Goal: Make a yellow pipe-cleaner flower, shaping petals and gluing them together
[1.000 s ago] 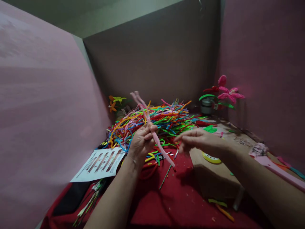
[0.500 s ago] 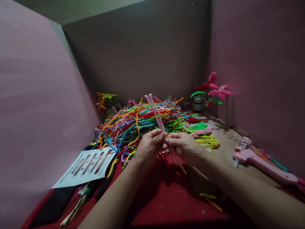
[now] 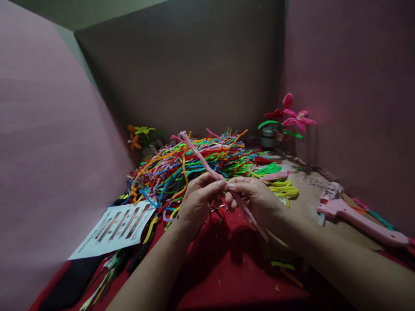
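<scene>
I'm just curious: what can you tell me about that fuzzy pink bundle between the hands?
The pink bundle looks like soft, fuzzy stems lying close together; their number is hard to tell. The left hand and right hand pinch it near its middle, side by side. Its upper part slants away toward the left, in front of the colourful pile; the lower part slants down to the right, over the red cloth, with strands spreading slightly apart.
</scene>
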A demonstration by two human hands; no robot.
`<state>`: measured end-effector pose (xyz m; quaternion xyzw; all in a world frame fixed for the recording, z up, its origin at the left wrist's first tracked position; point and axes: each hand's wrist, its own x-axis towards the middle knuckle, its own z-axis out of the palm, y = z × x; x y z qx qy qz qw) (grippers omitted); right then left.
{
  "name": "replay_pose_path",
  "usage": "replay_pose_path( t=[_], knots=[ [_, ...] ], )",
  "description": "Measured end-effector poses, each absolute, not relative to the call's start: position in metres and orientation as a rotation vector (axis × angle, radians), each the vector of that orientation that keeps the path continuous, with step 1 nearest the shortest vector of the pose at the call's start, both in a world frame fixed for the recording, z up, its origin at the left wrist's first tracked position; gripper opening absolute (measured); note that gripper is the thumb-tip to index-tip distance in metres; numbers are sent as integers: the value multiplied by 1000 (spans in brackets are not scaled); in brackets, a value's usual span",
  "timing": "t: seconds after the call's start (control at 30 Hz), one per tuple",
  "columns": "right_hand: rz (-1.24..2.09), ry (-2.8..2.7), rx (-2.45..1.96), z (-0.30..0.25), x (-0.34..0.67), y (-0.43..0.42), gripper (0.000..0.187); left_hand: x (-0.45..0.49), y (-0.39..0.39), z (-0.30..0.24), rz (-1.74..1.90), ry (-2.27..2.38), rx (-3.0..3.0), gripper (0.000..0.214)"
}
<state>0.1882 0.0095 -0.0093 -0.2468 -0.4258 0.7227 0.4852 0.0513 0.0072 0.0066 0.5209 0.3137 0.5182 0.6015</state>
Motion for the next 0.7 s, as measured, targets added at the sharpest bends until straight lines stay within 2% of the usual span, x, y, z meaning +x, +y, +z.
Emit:
replay_pose_path(
  t=[0.23,0.5,0.7],
  knots=[
    [1785,-1078,-546,-14,188,8,10,49,10,6,1097,744,1266,8],
    [1704,-1135,-629,-13,186,5,9,52,6,10,1320,804,1188,8],
    [1684,-1054,-595,-11,191,8,11,40,11,14,1150,784,1310,11]
  ],
)
